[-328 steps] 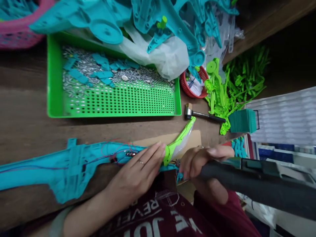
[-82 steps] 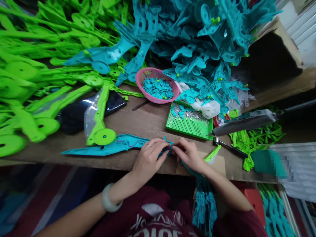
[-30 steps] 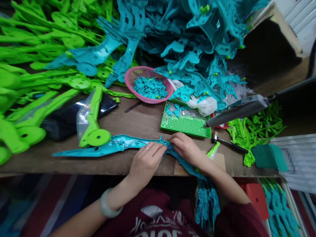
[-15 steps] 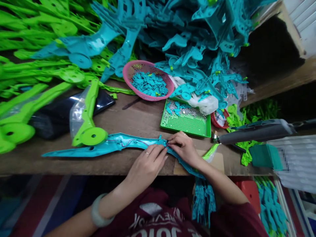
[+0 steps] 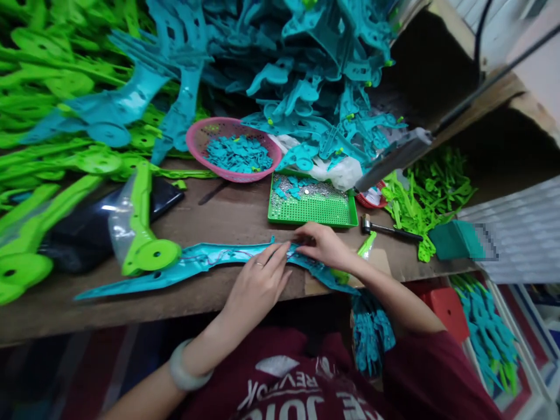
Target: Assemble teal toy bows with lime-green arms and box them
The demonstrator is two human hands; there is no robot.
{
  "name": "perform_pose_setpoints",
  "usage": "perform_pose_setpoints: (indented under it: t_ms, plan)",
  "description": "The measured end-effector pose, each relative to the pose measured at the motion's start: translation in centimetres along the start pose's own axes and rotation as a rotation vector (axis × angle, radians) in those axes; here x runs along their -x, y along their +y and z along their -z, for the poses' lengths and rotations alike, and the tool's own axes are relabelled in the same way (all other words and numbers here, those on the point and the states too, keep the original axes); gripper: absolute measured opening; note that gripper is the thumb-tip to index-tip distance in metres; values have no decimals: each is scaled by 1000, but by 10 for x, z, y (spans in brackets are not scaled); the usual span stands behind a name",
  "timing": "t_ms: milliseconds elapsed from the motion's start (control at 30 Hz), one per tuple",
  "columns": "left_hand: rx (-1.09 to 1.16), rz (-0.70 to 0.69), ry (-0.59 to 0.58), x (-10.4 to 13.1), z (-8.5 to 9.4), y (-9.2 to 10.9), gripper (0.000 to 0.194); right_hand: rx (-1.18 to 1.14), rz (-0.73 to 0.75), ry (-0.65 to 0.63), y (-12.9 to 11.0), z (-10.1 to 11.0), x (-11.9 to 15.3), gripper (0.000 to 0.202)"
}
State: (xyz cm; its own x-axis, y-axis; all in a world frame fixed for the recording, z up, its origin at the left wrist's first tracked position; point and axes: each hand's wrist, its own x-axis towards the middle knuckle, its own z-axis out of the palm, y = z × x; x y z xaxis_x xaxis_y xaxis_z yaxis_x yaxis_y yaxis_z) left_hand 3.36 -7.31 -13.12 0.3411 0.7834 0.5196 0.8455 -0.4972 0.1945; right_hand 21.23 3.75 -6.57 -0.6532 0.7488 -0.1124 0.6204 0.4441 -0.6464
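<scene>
A long turquoise plastic shell (image 5: 196,256) lies hollow side up along the table, with a thin purple wire (image 5: 225,255) running loosely inside. My left hand (image 5: 260,271) grips the shell around its middle, fingers over it and pressed together. Close to those fingertips, my right hand (image 5: 324,248) is closed in a pinch over the wire's run; its fingertips partly hide what they hold. A green plastic part with a round disc (image 5: 157,255) rests over the shell's left portion. Another small green piece (image 5: 340,276) shows beneath my right wrist.
Behind my hands stand a green tray (image 5: 312,216) of screws and a pink basket (image 5: 234,172) of small turquoise pieces. A hammer (image 5: 389,228) lies right of the tray. Above hangs a grey rod-shaped tool (image 5: 394,157). Turquoise parts (image 5: 306,87) and green parts (image 5: 52,87) are piled behind.
The view has turned, so the hanging tool appears higher and the hammer shows fully. My right fingers have lifted slightly and shifted; my left hand stays on the shell.
</scene>
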Motion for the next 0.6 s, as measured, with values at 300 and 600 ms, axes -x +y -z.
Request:
perform_pose_setpoints:
  t_ms: [300, 600]
  plan:
    - [11, -143, -128, -16, 11, -14, 30, 123, 59, 39, 2, 4, 30, 39]
    - [41, -282, -116, -29, 14, -25, 32, 200, 137, -59, 6, -8, 18, 10]
